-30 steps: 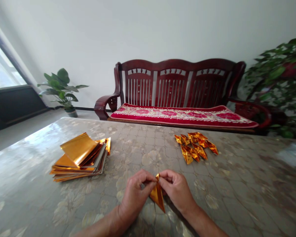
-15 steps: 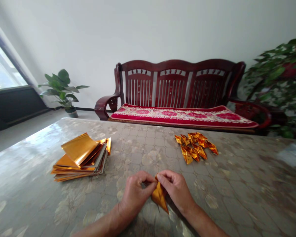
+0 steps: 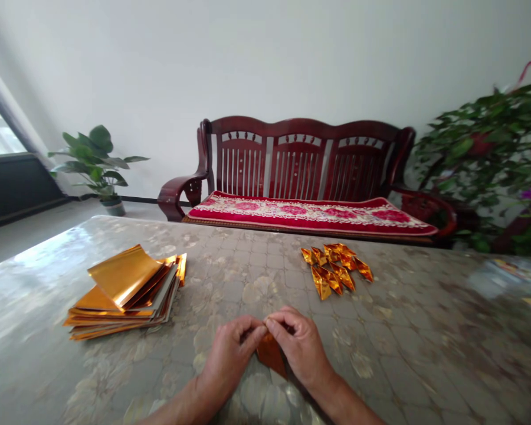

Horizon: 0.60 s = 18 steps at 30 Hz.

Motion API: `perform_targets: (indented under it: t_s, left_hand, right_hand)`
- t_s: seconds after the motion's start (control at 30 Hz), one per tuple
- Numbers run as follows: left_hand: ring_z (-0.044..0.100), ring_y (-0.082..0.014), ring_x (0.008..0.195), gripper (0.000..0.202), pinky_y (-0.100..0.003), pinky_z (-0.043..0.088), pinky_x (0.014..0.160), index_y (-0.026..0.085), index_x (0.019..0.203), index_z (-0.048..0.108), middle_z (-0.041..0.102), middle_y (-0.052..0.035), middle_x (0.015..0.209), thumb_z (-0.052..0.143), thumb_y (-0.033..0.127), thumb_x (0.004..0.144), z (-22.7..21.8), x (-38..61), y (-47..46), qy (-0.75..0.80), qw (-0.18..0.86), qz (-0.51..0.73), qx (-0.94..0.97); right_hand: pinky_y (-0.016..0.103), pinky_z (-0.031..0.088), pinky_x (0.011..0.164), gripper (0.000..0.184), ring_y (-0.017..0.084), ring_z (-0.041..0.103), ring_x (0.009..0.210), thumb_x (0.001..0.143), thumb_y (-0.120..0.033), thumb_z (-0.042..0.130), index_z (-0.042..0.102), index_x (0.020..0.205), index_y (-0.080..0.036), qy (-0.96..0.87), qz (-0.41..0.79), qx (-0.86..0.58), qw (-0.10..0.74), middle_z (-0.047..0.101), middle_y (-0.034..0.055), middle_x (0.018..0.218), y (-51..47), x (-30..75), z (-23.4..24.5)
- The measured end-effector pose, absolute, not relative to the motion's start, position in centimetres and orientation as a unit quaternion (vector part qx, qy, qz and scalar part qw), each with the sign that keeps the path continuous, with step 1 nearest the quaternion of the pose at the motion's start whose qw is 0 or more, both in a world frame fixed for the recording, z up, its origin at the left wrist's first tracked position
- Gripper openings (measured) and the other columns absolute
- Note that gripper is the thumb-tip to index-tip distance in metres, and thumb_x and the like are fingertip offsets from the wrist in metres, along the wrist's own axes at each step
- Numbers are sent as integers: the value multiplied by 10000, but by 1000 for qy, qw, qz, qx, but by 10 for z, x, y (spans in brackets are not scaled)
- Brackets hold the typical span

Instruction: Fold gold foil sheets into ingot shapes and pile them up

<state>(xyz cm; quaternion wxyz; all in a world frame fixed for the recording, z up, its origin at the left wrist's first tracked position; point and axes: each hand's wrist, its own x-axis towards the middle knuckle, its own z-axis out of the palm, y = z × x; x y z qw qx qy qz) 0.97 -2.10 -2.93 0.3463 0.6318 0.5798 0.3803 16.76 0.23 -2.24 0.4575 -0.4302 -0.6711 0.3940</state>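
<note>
Between my two hands is a piece of folded gold foil paper [image 3: 271, 356], its pointed lower end hanging toward me. My left hand [image 3: 235, 349] pinches its upper edge between thumb and forefinger. Right beside those fingertips, my right hand [image 3: 297, 341] pinches the same top part, the thumbs nearly touching. The fingers cover the upper tip of the paper. Off to the left lies a loose stack of gold foil sheets [image 3: 124, 277], grey on some undersides. Beyond my right hand sit several folded gold foil pieces [image 3: 336, 268] in a cluster.
The table [image 3: 230, 265] has a patterned, shiny cover. A clear plastic bag [image 3: 498, 278] lies at its right side. Past the far edge stands a dark red wooden bench [image 3: 298, 156] with a red floral cover [image 3: 310, 211]. Potted plants [image 3: 100, 156] flank it.
The view has turned a little to the right, so everything sits further left. Both hands keep their pinch on the folded paper, which has tilted and now shows a darker face.
</note>
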Motion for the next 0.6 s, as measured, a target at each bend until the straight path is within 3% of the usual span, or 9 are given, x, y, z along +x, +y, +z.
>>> perform_targets:
  t_s: [0.2, 0.3, 0.43, 0.6]
  left_hand:
    - [540, -149, 623, 364, -213, 362, 577, 149, 672, 692, 610, 2, 613, 508, 385, 879, -29, 10, -21, 581, 330, 370, 645]
    - [523, -137, 597, 340, -209, 336, 555, 148, 606, 647, 581, 10, 579, 508, 325, 861, -30, 9, -23, 586, 299, 355, 664]
    - [530, -129, 599, 309, -208, 325, 559, 156, 612, 613, 574, 11, 602, 489, 289, 862, -34, 8, -25, 578, 260, 322, 703]
    - [507, -116, 592, 252, -212, 302, 558, 159, 624, 563, 544, 19, 615, 485, 240, 849, -40, 8, -26, 554, 253, 281, 742]
  right_hand:
    - [224, 436, 622, 214, 141, 576, 655, 838, -290, 621, 693, 674, -172, -657, 395, -438, 470, 613, 4, 673, 4, 164, -26]
    - [218, 439, 648, 120, 141, 603, 692, 811, -204, 614, 713, 750, -175, -677, 390, -439, 444, 660, 7, 723, 4, 166, -27]
    - [200, 397, 649, 133, 113, 585, 673, 763, -101, 605, 696, 734, -194, -751, 308, -438, 386, 644, -22, 704, 5, 173, -22]
    - [201, 339, 603, 142, 100, 542, 627, 737, -88, 597, 630, 656, -200, -841, 233, -402, 278, 606, -39, 648, 8, 183, -14]
